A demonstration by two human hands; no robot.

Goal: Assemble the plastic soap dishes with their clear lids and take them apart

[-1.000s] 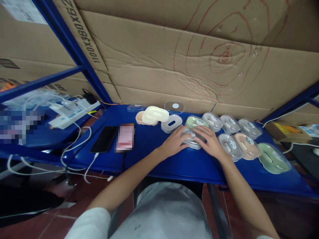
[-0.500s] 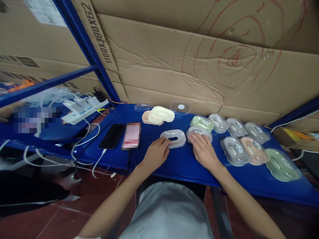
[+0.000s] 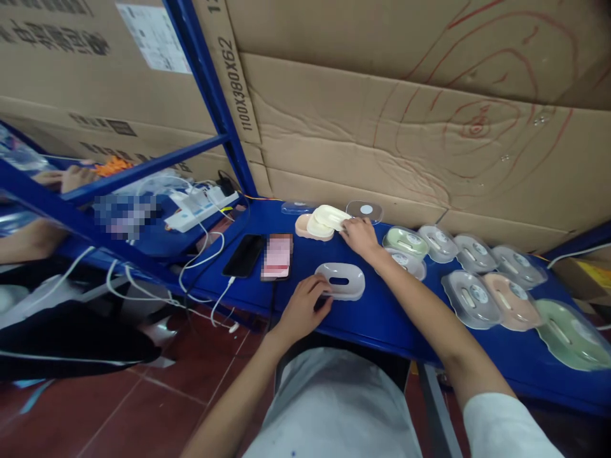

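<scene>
A light grey oval soap dish with a slot in its floor lies near the front of the blue table. My left hand grips its left rim between curled fingers and thumb. Farther back, my right hand has its fingers on the right end of a cream oval soap dish. That dish lies on top of a small stack with a peach dish at the left. Just right of my right forearm, a grey lidded dish is partly covered by it.
Several clear-lidded dishes, among them a peach one and a green one, stand on the right. A loose clear lid lies at the back. Two phones, cables and a power strip are left. Another person's hands show far left.
My right hand has left the grey lidded dish and moved back and left to the cream dish. My left hand stays at the light grey dish. The view has shifted left.
</scene>
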